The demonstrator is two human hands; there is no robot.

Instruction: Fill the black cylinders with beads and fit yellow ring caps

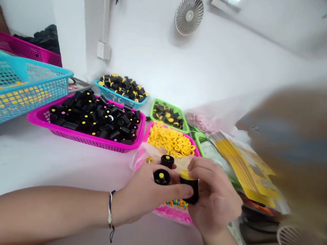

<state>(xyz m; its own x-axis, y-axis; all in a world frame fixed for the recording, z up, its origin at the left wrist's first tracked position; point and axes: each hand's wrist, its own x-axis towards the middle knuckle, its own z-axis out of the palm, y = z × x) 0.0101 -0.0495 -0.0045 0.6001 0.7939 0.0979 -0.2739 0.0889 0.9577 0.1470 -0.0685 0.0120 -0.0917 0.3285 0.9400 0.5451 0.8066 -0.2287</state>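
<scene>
My left hand (140,192) is closed around small black plastic cylinders. One open black cylinder (157,180) sits between its fingers, showing a yellow centre peg and a few coloured bits inside. Behind it, a second open cylinder (167,162) also has a yellow peg. The left thumb presses against a third black cylinder (190,191), topped with a yellow cap (186,175). My right hand (218,196) grips this capped cylinder from the right, fingers at the cap. Under both hands, a pink basket (181,216) lined with clear plastic contains small multicoloured beads (176,204).
Black cylinders fill a large magenta basket (91,143) at left. Behind stand a blue basket (119,97) and a green basket (179,110) of black-and-yellow pieces. Yellow rings (173,141) lie ahead. Yellow cards (240,167) are at right, near a blurred person (301,145). A fan (189,14) hangs on the wall.
</scene>
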